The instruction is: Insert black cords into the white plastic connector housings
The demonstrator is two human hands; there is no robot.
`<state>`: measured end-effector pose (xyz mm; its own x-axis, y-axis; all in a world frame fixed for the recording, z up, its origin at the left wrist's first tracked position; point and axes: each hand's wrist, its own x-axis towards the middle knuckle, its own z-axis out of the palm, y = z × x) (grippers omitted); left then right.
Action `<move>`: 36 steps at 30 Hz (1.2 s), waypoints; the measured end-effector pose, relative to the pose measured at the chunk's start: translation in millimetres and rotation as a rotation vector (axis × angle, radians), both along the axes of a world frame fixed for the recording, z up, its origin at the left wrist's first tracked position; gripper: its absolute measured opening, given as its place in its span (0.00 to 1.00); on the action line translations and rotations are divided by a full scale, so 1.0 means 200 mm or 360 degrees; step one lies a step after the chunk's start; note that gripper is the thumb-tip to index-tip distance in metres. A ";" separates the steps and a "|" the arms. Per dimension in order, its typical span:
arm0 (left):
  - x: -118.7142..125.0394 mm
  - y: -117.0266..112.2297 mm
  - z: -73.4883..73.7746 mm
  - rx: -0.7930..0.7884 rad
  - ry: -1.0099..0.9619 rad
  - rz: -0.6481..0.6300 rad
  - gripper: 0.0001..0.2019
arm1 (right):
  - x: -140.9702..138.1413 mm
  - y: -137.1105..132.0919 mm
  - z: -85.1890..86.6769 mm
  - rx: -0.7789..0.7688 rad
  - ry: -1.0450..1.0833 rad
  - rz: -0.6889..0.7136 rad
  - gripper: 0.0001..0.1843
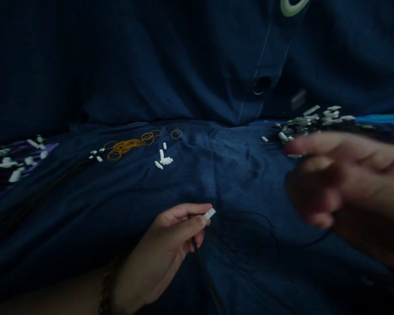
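Observation:
My left hand (170, 245) is closed in the lower middle of the head view, thumb and index finger pinching a small white plastic connector (210, 213). A bundle of thin black wires (206, 271) runs down from under these fingers. Thin black wire (269, 223) also loops rightward from the connector toward the lower edge of my right hand (344, 179). That hand is at the right, smeared by motion, with fingers partly curled. Whether it grips the wire cannot be made out. Just beyond it lies a heap of white connectors on black wires (328, 116).
Dark blue cloth (190, 183) covers the work surface. Orange rubber bands (128, 148) and several loose white connectors (164, 160) lie mid-left. A wire bundle with white ends (96, 154) is beside them. More white connectors (15, 174) are piled far left.

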<state>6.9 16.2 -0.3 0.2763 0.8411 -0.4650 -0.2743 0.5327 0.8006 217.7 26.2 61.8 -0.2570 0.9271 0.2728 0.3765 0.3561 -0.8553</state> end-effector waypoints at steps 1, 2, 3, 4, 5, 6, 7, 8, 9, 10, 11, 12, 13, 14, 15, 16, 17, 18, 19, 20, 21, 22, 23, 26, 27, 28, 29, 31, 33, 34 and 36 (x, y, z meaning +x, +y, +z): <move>0.00 0.00 0.00 0.0004 -0.0005 0.0001 0.08 | -0.04 -0.03 -0.03 -0.0217 0.0110 0.0212 0.08; 0.00 0.00 0.00 0.0006 -0.0011 0.0007 0.08 | -0.09 -0.05 -0.07 -0.0402 0.0122 0.0311 0.05; 0.00 0.00 0.00 0.0004 -0.0019 0.0013 0.08 | -0.12 -0.07 -0.10 -0.0471 0.0084 0.0350 0.05; -0.01 0.00 0.00 0.0001 -0.0031 0.0016 0.08 | -0.15 -0.09 -0.14 -0.0461 -0.0030 0.0322 0.06; -0.01 0.00 0.00 -0.0001 -0.0043 0.0021 0.08 | -0.16 -0.10 -0.18 -0.0385 -0.0162 0.0259 0.07; -0.01 0.00 0.00 -0.0001 -0.0059 0.0025 0.09 | -0.17 -0.11 -0.22 -0.0270 -0.0283 0.0204 0.06; -0.01 0.00 0.00 -0.0004 -0.0076 0.0026 0.09 | -0.17 -0.11 -0.24 -0.0157 -0.0390 0.0162 0.06; -0.01 0.00 0.00 -0.0007 -0.0096 0.0031 0.08 | -0.17 -0.11 -0.26 -0.0047 -0.0464 0.0135 0.05; -0.01 0.00 0.00 -0.0012 -0.0114 0.0043 0.08 | -0.17 -0.11 -0.28 0.0055 -0.0503 0.0127 0.04; -0.01 0.00 0.00 -0.0020 -0.0131 0.0055 0.08 | -0.16 -0.11 -0.29 0.0137 -0.0527 0.0128 0.04; -0.01 0.00 0.00 -0.0027 -0.0145 0.0064 0.08 | -0.16 -0.10 -0.30 0.0206 -0.0539 0.0137 0.04; -0.01 0.00 0.00 -0.0032 -0.0157 0.0066 0.08 | -0.15 -0.10 -0.31 0.0253 -0.0549 0.0143 0.04; -0.01 0.00 0.00 -0.0031 -0.0168 0.0071 0.07 | -0.15 -0.10 -0.32 0.0293 -0.0549 0.0147 0.04; -0.01 0.00 0.00 -0.0026 -0.0181 0.0072 0.07 | -0.15 -0.10 -0.32 0.0318 -0.0546 0.0149 0.04; -0.01 0.00 0.00 -0.0023 -0.0190 0.0071 0.07 | -0.14 -0.10 -0.33 0.0334 -0.0545 0.0149 0.04; -0.01 0.00 0.00 -0.0017 -0.0196 0.0072 0.07 | -0.14 -0.10 -0.33 0.0347 -0.0542 0.0143 0.04; -0.01 0.00 0.00 -0.0016 -0.0198 0.0077 0.07 | -0.14 -0.10 -0.34 0.0356 -0.0540 0.0137 0.04; -0.01 0.00 0.00 -0.0022 -0.0196 0.0082 0.07 | -0.14 -0.10 -0.34 0.0358 -0.0546 0.0132 0.04; -0.01 0.00 0.00 -0.0033 -0.0190 0.0085 0.07 | -0.13 -0.10 -0.35 0.0359 -0.0549 0.0132 0.03; -0.01 0.00 0.00 -0.0044 -0.0183 0.0088 0.07 | -0.13 -0.10 -0.35 0.0358 -0.0550 0.0132 0.04; -0.01 0.00 0.00 -0.0050 -0.0181 0.0090 0.07 | -0.13 -0.09 -0.36 0.0358 -0.0549 0.0134 0.04; -0.01 0.00 0.00 -0.0050 -0.0183 0.0090 0.07 | -0.13 -0.09 -0.36 0.0358 -0.0543 0.0134 0.04; -0.01 0.00 0.00 -0.0048 -0.0183 0.0090 0.07 | -0.13 -0.09 -0.36 0.0355 -0.0539 0.0129 0.04; -0.01 0.01 0.00 -0.0035 -0.0180 0.0088 0.07 | -0.14 -0.08 -0.36 0.0348 -0.0526 0.0113 0.04; -0.01 0.01 0.00 -0.0037 -0.0178 0.0087 0.07 | -0.14 -0.08 -0.36 0.0347 -0.0527 0.0112 0.04; -0.01 0.01 0.00 -0.0038 -0.0179 0.0082 0.07 | -0.14 -0.08 -0.35 0.0342 -0.0533 0.0112 0.04; -0.01 0.01 0.00 -0.0040 -0.0180 0.0076 0.07 | -0.14 -0.09 -0.35 0.0324 -0.0547 0.0110 0.04; -0.02 0.01 0.01 -0.0037 -0.0182 0.0066 0.07 | -0.14 -0.09 -0.35 0.0285 -0.0574 0.0100 0.05; -0.01 0.01 0.01 -0.0034 -0.0180 0.0069 0.07 | -0.14 -0.09 -0.35 0.0262 -0.0580 0.0089 0.05; -0.01 0.01 0.01 -0.0034 -0.0179 0.0074 0.07 | -0.14 -0.09 -0.35 0.0252 -0.0582 0.0092 0.06; -0.01 0.00 0.01 -0.0031 -0.0182 0.0082 0.07 | -0.14 -0.09 -0.35 0.0255 -0.0581 0.0087 0.06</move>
<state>4.5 16.9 0.7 0.2850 0.8468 -0.4492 -0.3906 0.5305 0.7523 190.4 9.1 -7.6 -0.4117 0.8624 0.2946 0.6222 0.5022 -0.6005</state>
